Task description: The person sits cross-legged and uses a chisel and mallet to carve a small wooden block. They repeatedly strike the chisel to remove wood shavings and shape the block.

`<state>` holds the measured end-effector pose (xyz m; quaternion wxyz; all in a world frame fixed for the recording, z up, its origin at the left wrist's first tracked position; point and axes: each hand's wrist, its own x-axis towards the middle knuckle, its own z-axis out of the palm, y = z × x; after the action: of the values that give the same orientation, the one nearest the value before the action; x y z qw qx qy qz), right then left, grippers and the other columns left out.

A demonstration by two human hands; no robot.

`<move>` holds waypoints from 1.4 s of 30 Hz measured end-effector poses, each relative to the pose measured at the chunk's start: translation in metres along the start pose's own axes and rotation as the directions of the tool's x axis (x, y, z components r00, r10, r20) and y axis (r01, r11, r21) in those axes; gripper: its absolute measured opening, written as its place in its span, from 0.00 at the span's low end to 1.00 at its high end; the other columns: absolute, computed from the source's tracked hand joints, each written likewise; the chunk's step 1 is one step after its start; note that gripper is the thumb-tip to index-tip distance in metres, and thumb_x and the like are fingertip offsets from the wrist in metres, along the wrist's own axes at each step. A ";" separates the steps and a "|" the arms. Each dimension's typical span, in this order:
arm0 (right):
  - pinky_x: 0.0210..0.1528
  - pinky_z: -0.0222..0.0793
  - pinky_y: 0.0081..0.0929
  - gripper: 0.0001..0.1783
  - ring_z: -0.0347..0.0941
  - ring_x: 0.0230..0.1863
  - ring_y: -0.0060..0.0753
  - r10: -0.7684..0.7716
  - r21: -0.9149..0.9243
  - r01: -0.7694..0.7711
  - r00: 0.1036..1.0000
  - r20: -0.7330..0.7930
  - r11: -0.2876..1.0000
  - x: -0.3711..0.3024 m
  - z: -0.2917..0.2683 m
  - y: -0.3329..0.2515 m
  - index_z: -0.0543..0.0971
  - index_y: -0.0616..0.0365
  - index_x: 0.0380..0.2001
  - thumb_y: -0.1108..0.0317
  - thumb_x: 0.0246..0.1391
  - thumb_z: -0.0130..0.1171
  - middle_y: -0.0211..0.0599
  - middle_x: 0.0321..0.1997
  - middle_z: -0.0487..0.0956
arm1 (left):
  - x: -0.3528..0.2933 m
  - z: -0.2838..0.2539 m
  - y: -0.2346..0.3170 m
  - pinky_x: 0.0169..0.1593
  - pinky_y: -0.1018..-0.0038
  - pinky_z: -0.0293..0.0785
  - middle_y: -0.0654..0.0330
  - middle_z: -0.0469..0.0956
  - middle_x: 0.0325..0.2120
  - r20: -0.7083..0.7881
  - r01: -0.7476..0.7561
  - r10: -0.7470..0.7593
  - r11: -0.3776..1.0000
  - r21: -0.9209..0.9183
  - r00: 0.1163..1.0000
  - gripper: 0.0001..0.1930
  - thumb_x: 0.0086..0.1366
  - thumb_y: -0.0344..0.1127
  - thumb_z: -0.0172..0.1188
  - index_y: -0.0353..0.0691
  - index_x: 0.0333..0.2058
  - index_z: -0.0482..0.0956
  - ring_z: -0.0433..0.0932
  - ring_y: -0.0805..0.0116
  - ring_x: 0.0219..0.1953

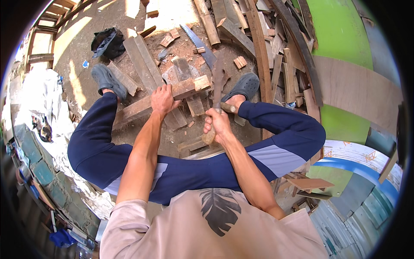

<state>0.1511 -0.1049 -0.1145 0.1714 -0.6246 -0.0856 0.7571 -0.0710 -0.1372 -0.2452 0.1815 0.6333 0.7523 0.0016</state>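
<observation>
My left hand (163, 100) is closed over the top of a thick wooden beam (139, 108), which slants from beside my left leg toward the middle. The beam's right end (202, 82) shows pale, freshly cut wood. It rests across other wood pieces (195, 104) on the ground. In my right hand (219, 125) is the wooden handle of a machete (218, 80), its brown, rusty blade pointing away from me. The blade stands just right of the beam's cut end, seemingly apart from it. A hand saw (201, 46) with a bluish blade lies beyond, partly behind the machete.
Planks (144, 60) and wood chips (240, 62) litter the dirt floor. My feet in dark clogs (246, 87) flank the work. A black bag (108, 43) sits at far left. Stacked lumber (258, 52) lines the right, beside a green panel (340, 32). A cat (43, 128) lies on white sheeting.
</observation>
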 end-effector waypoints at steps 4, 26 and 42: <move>0.17 0.61 0.28 0.06 0.59 0.13 0.21 0.299 0.013 -0.305 0.940 0.162 0.952 0.005 -0.009 -0.006 0.69 0.54 0.31 0.69 0.57 0.56 0.25 0.16 0.65 | -0.002 -0.002 0.001 0.48 0.58 0.74 0.54 0.78 0.38 -0.032 0.003 -0.002 1.000 0.016 0.999 0.31 0.48 0.53 0.71 0.39 0.44 0.75 0.78 0.53 0.44; 0.29 0.74 0.38 0.16 0.79 0.25 0.43 -0.424 -0.812 0.260 0.906 0.018 0.522 -0.003 -0.009 0.011 0.78 0.66 0.37 0.61 0.54 0.59 0.49 0.26 0.80 | -0.002 0.000 0.004 0.51 0.59 0.72 0.54 0.76 0.42 0.010 0.039 -0.038 0.999 -0.026 0.999 0.35 0.46 0.52 0.74 0.39 0.49 0.74 0.77 0.53 0.47; 0.39 0.74 0.40 0.15 0.81 0.34 0.47 -0.493 -0.835 0.281 0.870 0.013 0.473 0.018 0.010 0.013 0.78 0.64 0.38 0.62 0.54 0.58 0.46 0.27 0.81 | -0.002 0.003 0.004 0.49 0.59 0.71 0.55 0.76 0.40 -0.032 0.001 -0.001 1.000 -0.010 0.999 0.33 0.46 0.51 0.74 0.39 0.47 0.74 0.77 0.54 0.45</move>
<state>0.1369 -0.1095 -0.1337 0.0405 -0.6779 -0.5436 0.4933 -0.0664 -0.1390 -0.2462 0.1724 0.6318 0.7555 0.0153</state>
